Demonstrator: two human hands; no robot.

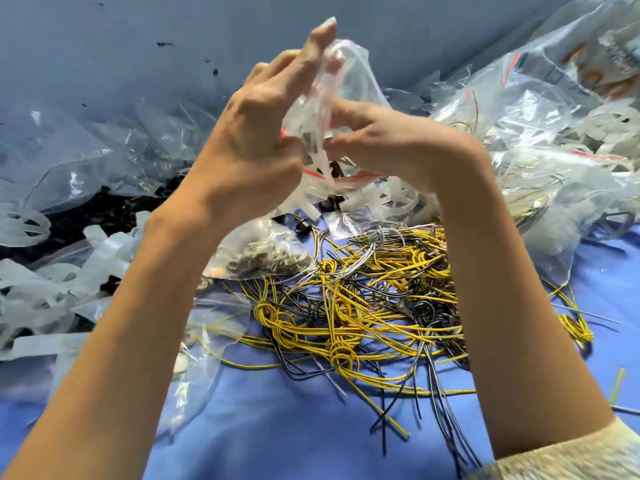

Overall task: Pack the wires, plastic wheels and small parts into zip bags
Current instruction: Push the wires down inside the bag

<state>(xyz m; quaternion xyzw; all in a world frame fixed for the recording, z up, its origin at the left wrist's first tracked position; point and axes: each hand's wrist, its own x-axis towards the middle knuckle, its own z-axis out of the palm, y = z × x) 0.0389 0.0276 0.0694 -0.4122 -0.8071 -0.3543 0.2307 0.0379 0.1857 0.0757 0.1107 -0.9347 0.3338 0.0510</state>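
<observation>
**Both hands hold a zip bag up over the wire pile**

Nearest, on the blue tabletop (277, 427), tangled yellow and black wires (363, 306) lie loose, with a small bag of metal parts (263, 258) touching their edge. Above them the left hand (263, 133) and right hand (381, 140) both pinch a clear zip bag (346, 81) by its red seal strip, raised probably to work the mouth; opening or closing, I cannot tell. Beyond sit a plastic wheel (394, 199) and a heap of filled bags (519, 116).
</observation>
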